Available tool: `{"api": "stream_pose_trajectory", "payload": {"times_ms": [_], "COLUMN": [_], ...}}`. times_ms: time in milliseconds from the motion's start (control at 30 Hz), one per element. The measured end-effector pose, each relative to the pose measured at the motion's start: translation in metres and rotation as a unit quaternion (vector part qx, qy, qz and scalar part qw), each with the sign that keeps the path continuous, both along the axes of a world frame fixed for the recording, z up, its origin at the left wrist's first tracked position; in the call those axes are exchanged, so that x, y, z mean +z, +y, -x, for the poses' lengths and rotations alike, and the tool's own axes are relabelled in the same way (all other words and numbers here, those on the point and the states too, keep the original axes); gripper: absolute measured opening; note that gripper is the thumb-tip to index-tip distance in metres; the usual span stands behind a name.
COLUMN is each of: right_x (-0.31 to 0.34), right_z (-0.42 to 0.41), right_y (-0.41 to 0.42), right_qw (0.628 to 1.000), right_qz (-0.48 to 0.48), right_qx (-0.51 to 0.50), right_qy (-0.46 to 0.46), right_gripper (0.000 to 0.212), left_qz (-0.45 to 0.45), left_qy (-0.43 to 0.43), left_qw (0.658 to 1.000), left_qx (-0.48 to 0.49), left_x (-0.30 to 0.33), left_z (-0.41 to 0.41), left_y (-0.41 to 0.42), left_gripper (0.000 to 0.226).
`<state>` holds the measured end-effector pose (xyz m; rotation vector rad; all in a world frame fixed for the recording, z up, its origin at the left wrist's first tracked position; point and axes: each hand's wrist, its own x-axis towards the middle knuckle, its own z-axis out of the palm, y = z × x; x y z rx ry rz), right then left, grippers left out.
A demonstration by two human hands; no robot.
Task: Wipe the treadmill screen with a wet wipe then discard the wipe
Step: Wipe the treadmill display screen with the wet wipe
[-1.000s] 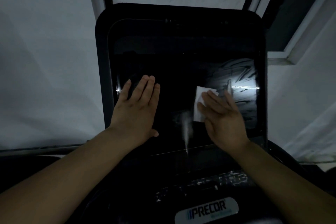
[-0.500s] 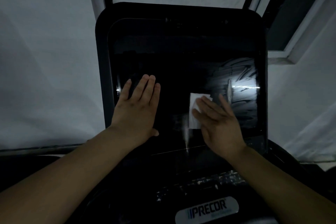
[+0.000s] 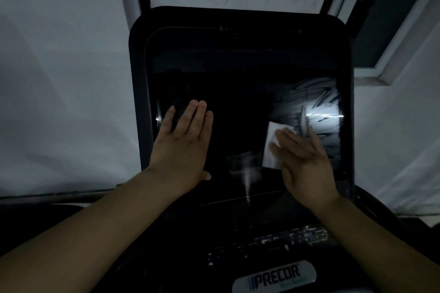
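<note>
So the treadmill screen (image 3: 238, 107) is seen dark and switched off, tilted back in its black frame, and the room is pretty dim overall. The left hand (image 3: 183, 143) is laid flat on the lower left part of the glass, fingers (image 3: 200, 114) stretched out straight and kept close together, nothing held under them, thumb tucked along the bottom edge of the palm. The right hand (image 3: 302, 162) is pressed flat over near the lower right of the screen, fingers spread a bit, and the wet wipe (image 3: 271, 143) is pinned beneath them against the glass. Only the wipe's left part is seen sticking out, white and folded; the rest is hidden under the hand. Wet streaky smears (image 3: 314, 102) are visible on the right side of the screen, just above and beside the wipe, with a bright glare caught in them. A PRECOR badge (image 3: 276, 278) is seen on the console below the screen, at the bottom edge.
</note>
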<state>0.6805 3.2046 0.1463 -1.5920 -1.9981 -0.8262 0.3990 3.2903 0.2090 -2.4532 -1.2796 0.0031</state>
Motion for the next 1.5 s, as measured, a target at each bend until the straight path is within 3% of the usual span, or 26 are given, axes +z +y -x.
{"api": "stream_pose_trajectory", "payload": {"times_ms": [300,633,900,1133,1367,1500], "right_x": [-0.014,-0.017,-0.015,-0.016,-0.023,-0.022], "right_z": [0.077,0.031,0.070,0.018,0.089,0.063], "right_y": [0.011,-0.009,0.000,-0.015,-0.006,-0.013], "right_qw": [0.996,1.000,0.996,1.000,0.993,0.993], "right_qz": [0.000,0.000,0.022,0.024,0.047,0.060], "right_qx": [0.089,0.022,0.091,0.020,0.106,0.097], "right_qy": [0.029,0.017,0.007,0.002,0.029,0.005], "right_gripper": [0.035,0.039,0.037,0.041,0.038,0.039], "left_qz": [0.000,0.001,0.006,0.007,0.004,0.007], "left_qy": [-0.001,0.002,0.000,0.007,0.001,-0.006], "left_qw": [1.000,1.000,1.000,1.000,1.000,1.000], "left_qx": [0.006,0.010,0.010,0.015,0.009,0.007], "left_x": [0.001,0.000,0.001,0.000,0.000,0.001], "left_z": [0.000,-0.002,-0.002,-0.003,-0.002,-0.001], "left_y": [-0.002,-0.003,-0.002,-0.001,-0.001,-0.002], "left_gripper": [0.134,0.136,0.134,0.136,0.134,0.134]}}
